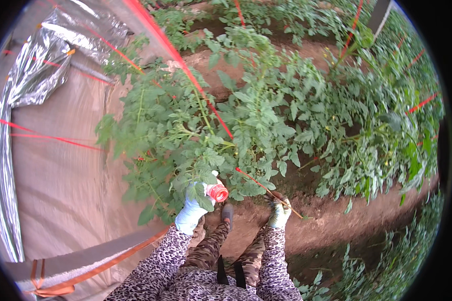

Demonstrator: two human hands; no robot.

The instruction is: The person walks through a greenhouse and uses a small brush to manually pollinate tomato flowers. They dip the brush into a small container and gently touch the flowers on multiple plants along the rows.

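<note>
My left hand [192, 209], in a pale blue glove, grips a small container [211, 190] whose round open mouth [219, 193] is stained red and faces up toward me. A tomato leaf [202, 195] hangs over the glove and hides part of the grip. In my right hand [280, 211], also gloved and with soiled fingertips, is a thin stick [256, 181]. Its upper stretch is red, with a red tip pointing up and left among the leaves; the lower end is brown. The tip is apart from the container. Tomato plants [245, 109] rise just beyond both hands.
Red strings [201, 90] run slantwise through the plants. At left are plastic sheeting [60, 169] and silver reflective film [3, 180]. A grey beam [86, 252] with an orange strap crosses the lower left. Bare soil [305, 235] lies around my feet, and more plants [384, 271] grow at lower right.
</note>
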